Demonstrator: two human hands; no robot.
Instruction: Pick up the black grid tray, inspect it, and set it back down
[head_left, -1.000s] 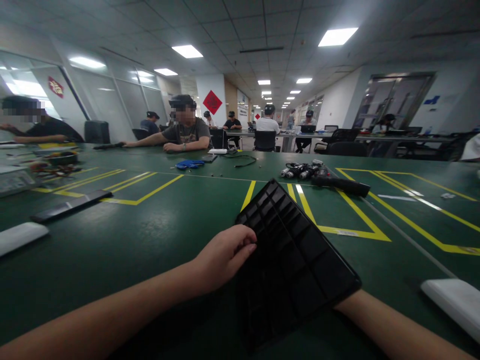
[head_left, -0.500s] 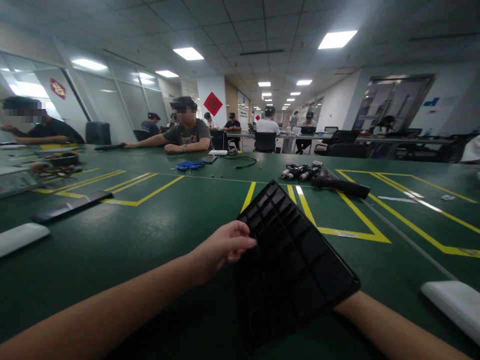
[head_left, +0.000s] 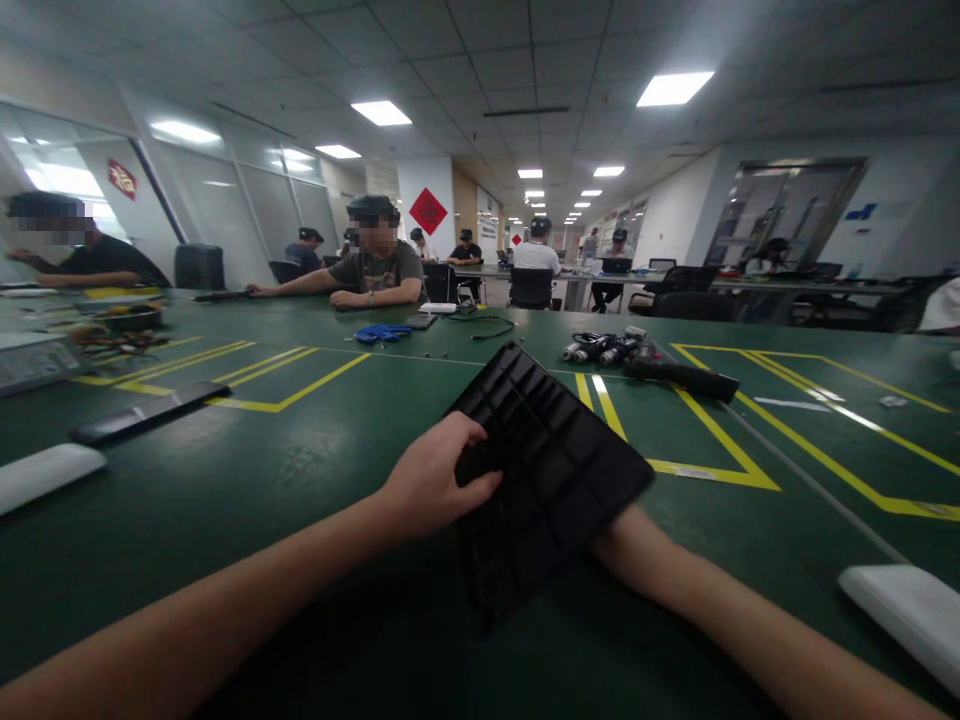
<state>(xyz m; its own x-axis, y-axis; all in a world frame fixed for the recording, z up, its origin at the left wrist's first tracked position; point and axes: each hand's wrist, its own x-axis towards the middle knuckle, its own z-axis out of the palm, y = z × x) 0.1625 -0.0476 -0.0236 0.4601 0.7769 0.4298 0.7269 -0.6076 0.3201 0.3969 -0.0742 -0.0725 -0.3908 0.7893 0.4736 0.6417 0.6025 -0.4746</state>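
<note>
A black ribbed plastic tray (head_left: 547,470) is held tilted above the green table (head_left: 315,470), straight ahead of me. My left hand (head_left: 431,480) grips its left edge, fingers curled round the rim. My right hand is hidden behind the tray; only its wrist and forearm (head_left: 645,560) show at the tray's lower right corner.
Yellow tape lines mark boxes on the table. Beyond the tray lie a black rod-like tool (head_left: 679,376) and a cluster of small metal parts (head_left: 600,346). White pads sit at the far left (head_left: 45,472) and near right (head_left: 904,610). A black bar (head_left: 139,412) lies left. People sit across the table.
The tray has moved away from me and a little left, now looking smaller and higher. My left hand went from touching the edge with loose fingers to gripping it. My right forearm reached further forward.
</note>
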